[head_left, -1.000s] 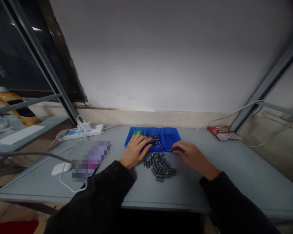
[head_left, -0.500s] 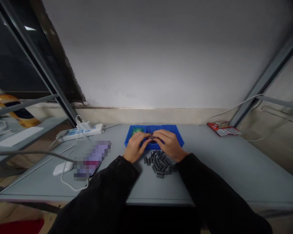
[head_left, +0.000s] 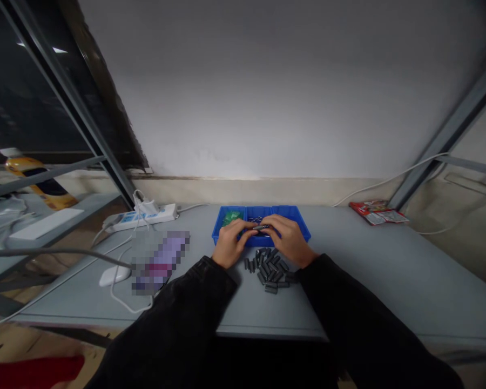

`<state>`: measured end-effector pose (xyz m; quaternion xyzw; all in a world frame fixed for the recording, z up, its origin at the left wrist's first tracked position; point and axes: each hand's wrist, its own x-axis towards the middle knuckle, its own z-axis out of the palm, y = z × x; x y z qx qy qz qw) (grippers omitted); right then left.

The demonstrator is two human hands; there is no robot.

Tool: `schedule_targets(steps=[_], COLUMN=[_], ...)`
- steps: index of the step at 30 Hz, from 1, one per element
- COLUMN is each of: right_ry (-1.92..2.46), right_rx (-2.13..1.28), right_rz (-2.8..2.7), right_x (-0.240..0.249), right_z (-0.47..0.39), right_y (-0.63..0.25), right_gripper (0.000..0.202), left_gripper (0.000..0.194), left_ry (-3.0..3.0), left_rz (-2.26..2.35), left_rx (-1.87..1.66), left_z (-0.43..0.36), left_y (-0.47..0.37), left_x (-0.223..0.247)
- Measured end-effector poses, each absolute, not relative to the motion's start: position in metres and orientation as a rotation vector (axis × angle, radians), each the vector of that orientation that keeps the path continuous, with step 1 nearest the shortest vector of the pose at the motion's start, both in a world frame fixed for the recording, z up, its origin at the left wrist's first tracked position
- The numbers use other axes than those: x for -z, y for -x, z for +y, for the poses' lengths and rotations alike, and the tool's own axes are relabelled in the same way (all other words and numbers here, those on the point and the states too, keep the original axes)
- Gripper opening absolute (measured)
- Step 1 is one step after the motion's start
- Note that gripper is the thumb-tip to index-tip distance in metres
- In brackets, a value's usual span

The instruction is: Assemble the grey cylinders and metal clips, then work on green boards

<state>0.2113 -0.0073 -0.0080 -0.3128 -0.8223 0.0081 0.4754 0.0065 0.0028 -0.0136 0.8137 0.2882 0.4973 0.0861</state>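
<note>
Between the fingertips of both hands is a small dark grey cylinder (head_left: pixel 260 227), held level over the front of a blue divided tray (head_left: pixel 303 229). My left hand (head_left: pixel 230 243) pinches its left end. My right hand (head_left: pixel 287 237) grips the right end with thumb and fingers. Green pieces (head_left: pixel 231 217) lie in the tray's left compartment, and thin metal pieces (head_left: pixel 257 220) show in the middle one. The right compartment is partly hidden behind my right hand. Just in front of the tray lies a loose pile of similar dark grey cylinders (head_left: pixel 272 266).
To the left are a white power strip (head_left: pixel 156 214), a blurred-out phone (head_left: pixel 162 262), a white rounded case (head_left: pixel 114 275) and loose cables. A red packet (head_left: pixel 377 212) lies at the back right. An orange bottle (head_left: pixel 42 181) leans on the side shelf. Metal posts flank the desk.
The whole view has shifted slightly, so things appear further right. My fingers have turned a little, and the grey cylinder between them shows more clearly. Both hands remain over the tray.
</note>
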Motion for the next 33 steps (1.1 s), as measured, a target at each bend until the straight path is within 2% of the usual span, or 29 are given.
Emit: schedule_targets(steps=[18,24,29,33], right_ry=[0.846,0.955,0.913,0.873], right_rx=[-0.051,-0.071,-0.079,-0.072], right_rz=[-2.05,-2.074,-2.053,-2.03], right_x=[0.009,0.008,0.007,0.008], right_z=[-0.014,-0.017,-0.017,-0.015], right_y=[-0.206,-0.206,-0.207,-0.206], right_gripper=[0.021,0.029,0.016,0.014], left_gripper=[0.016,0.013,0.013,0.014], left_ry=[-2.348,-2.345,-2.347,-2.355], left_rz=[0.8,0.766,0.856,0.866], left_rx=[-1.521,-1.52,-1.552,-1.547], left_z=[-0.001,-0.003,-0.001,0.0], left_y=[-0.007,-0.008,-0.008,-0.008], left_x=[0.012,0.01,0.013,0.014])
